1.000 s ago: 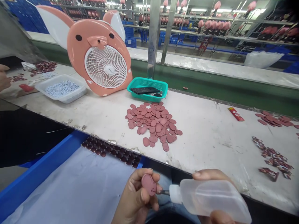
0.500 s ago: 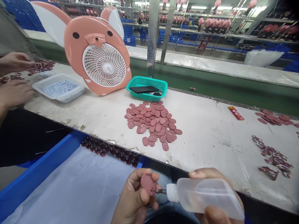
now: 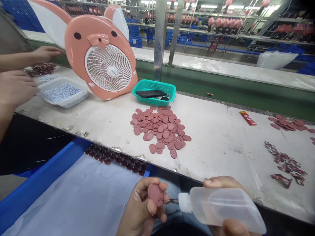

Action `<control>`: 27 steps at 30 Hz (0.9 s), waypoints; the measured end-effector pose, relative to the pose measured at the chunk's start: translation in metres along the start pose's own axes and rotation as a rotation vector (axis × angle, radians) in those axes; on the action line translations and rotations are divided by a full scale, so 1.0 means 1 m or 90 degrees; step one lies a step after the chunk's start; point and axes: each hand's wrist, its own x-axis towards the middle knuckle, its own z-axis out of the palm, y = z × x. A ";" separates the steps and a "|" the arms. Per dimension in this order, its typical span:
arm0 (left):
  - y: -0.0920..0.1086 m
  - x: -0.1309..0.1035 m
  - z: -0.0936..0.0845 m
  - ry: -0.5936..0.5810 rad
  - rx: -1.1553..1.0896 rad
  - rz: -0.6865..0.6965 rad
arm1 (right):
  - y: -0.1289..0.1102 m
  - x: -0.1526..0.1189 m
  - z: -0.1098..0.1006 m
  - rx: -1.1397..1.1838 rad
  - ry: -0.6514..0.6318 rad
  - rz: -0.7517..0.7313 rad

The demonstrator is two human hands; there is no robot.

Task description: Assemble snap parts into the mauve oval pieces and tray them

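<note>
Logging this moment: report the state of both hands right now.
Left hand: closed, fingertips holding a pink oval disc.
Right hand: closed around a translucent bottle.

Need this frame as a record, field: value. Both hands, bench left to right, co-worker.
left_hand: left hand pinches a pink oval piece
right_hand: right hand grips a translucent bottle, lying nearly level
nozzle: dark nozzle aimed at piece; contact unclear
bench_left: white tray of small bits, animal-faced fan
bench_middle: pile of pink ovals in front of green basket
bench_right: red packet, cluster of dark red pieces
co-worker: two hands at far left, near tray
</note>
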 end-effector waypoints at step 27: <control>0.001 0.000 -0.001 -0.025 -0.011 -0.015 | -0.002 0.005 0.005 0.047 0.044 0.056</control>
